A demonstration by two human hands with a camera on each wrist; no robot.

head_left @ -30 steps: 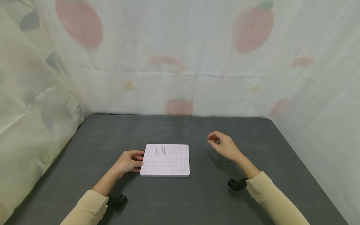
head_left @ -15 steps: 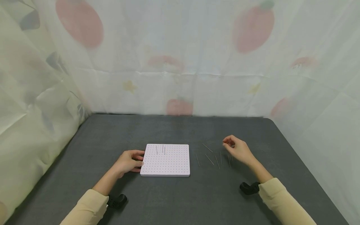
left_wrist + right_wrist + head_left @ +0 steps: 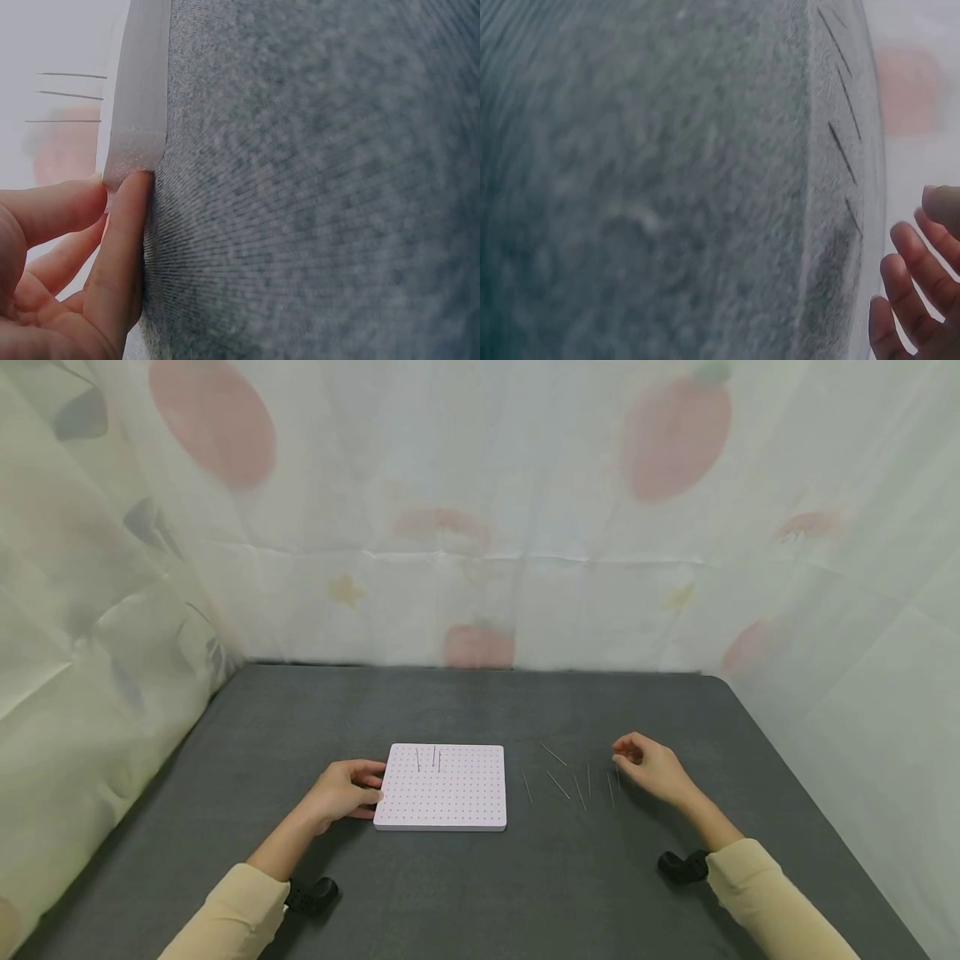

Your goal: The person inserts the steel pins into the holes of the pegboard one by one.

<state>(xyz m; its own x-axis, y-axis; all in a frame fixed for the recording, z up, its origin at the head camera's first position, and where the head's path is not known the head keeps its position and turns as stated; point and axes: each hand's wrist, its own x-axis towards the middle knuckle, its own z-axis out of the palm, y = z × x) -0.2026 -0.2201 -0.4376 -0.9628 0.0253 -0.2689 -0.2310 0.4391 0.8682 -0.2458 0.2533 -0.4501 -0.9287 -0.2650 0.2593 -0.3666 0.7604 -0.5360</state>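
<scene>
A white board with a grid of small holes (image 3: 442,797) lies flat on the dark table. Three thin metal pins stand upright near its far left part, one pin (image 3: 417,761) a little apart from the other two. My left hand (image 3: 341,793) holds the board's left edge, the thumb (image 3: 67,206) at the upper edge and a finger (image 3: 124,247) against the side. To the right of the board, several loose pins (image 3: 558,785) are scattered. My right hand (image 3: 652,768) hovers by the rightmost pin (image 3: 618,777), fingers loosely bent and nothing visible in them.
The dark grey table (image 3: 450,893) ends at a pale curtain (image 3: 585,610) with fruit prints at the back. Another curtain (image 3: 90,693) hangs along the left side. A black wrist camera (image 3: 682,867) sits under each forearm.
My right hand has moved right and slightly nearer, from over the scattered pins to the rightmost one, uncovering the pins behind it. My left hand and the board have stayed put.
</scene>
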